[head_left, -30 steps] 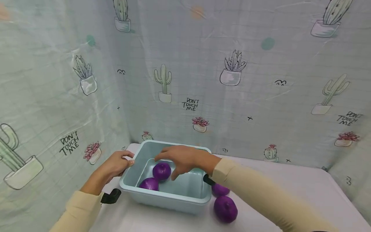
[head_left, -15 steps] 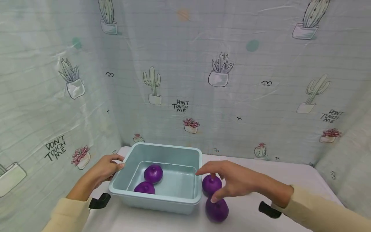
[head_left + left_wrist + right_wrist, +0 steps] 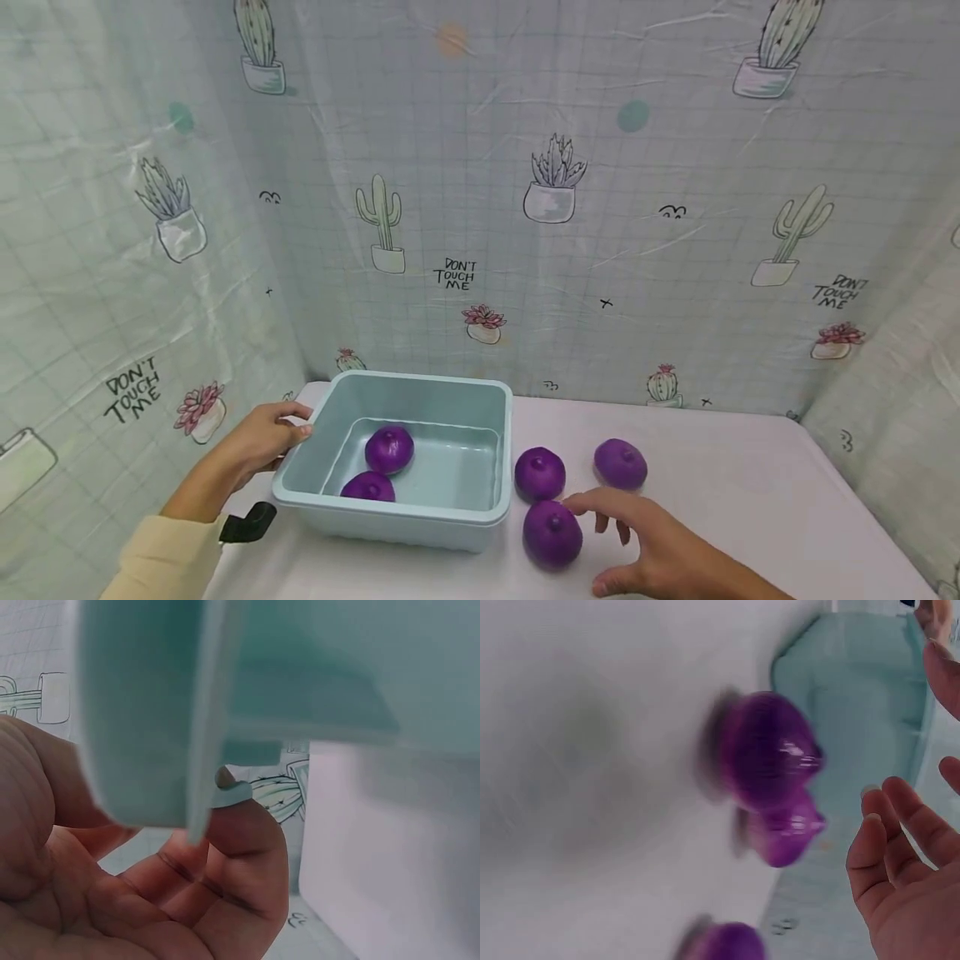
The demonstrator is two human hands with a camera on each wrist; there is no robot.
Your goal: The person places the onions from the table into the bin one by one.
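A light blue plastic tub (image 3: 390, 523) stands on the table with two purple onions (image 3: 389, 450) inside, near its left end. My left hand (image 3: 255, 442) grips the tub's left rim; in the left wrist view its fingers (image 3: 247, 877) curl beneath the rim. My right hand (image 3: 667, 550) is just right of the front onion (image 3: 552, 535), thumb and fingers spread and holding nothing. Behind that onion sits another onion (image 3: 540, 474), close beside the tub. The right wrist view shows the right hand (image 3: 915, 900) apart from the onions, which are blurred.
One more onion (image 3: 620, 463) lies farther right on the white table (image 3: 727, 475). A curtain (image 3: 420, 325) printed with cacti hangs behind the table and along both sides.
My right hand has moved from over the tub to the right, past the near onions, and its fingers stay spread. The far right onion has come into view. My left hand stays on the rim.
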